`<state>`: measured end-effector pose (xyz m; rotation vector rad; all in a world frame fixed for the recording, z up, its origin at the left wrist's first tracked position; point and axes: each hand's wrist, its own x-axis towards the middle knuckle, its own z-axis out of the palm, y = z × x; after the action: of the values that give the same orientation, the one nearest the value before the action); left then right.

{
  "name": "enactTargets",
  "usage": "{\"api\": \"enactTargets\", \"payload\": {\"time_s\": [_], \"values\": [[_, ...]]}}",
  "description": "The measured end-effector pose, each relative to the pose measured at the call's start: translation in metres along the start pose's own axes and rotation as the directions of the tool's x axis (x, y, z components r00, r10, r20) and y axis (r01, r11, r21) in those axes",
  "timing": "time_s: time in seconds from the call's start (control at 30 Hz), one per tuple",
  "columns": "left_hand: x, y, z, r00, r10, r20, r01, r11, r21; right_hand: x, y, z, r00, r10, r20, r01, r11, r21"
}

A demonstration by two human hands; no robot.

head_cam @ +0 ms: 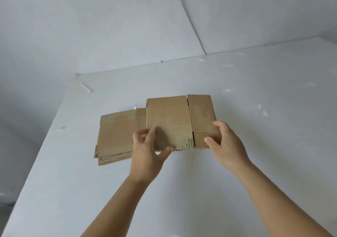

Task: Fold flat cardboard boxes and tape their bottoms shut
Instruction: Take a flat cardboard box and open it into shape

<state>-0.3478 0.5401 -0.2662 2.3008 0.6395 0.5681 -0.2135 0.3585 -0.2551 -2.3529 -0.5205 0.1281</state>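
Flat box: a flattened brown cardboard box (169, 122) is held at its near edge by both hands, a little past the middle of the white counter (255, 164); a slit divides its main panel from a narrower panel on the right.
Left hand: the left hand (147, 151) pinches the box's near-left part — fingers on top, thumb at the near edge.
Right hand: the right hand (226, 145) grips the near-right corner, thumb lying on the top face and fingers curled round the right edge.
Stack: a stack of flat cardboard boxes (116, 136) lies on the counter just left of the held box; the held box overlaps its right part, and the left hand hides the stack's near-right corner.
Tape on stack: a strip of clear tape (125, 113) runs along the far part of the stack's top sheet.
Scraps: a small pale strip (86, 87) lies far left near the counter's edge, well apart from the boxes; faint pale flecks (260, 111) dot the right and far side.
Surroundings: white sheet walls (109, 27) stand behind the counter — they meet at a corner far right.
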Motion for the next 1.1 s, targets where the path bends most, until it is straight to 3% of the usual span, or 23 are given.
{"api": "enactTargets", "payload": {"time_s": [0.23,0.73,1.1], "values": [[-0.013,0.093,0.079,0.992,0.073,0.102,-0.072,0.997,-0.010,-0.019,0.087,-0.088,0.988,0.129,-0.085,-0.130,0.992,0.002],[-0.064,0.282,0.241,0.946,0.186,0.265,-0.173,0.982,-0.075,-0.055,0.266,-0.275,0.959,0.196,-0.206,-0.207,0.978,-0.037],[-0.029,0.366,0.337,0.921,0.236,0.309,-0.187,0.965,-0.181,-0.024,0.349,-0.353,0.917,0.268,-0.295,-0.277,0.961,0.013]]}}
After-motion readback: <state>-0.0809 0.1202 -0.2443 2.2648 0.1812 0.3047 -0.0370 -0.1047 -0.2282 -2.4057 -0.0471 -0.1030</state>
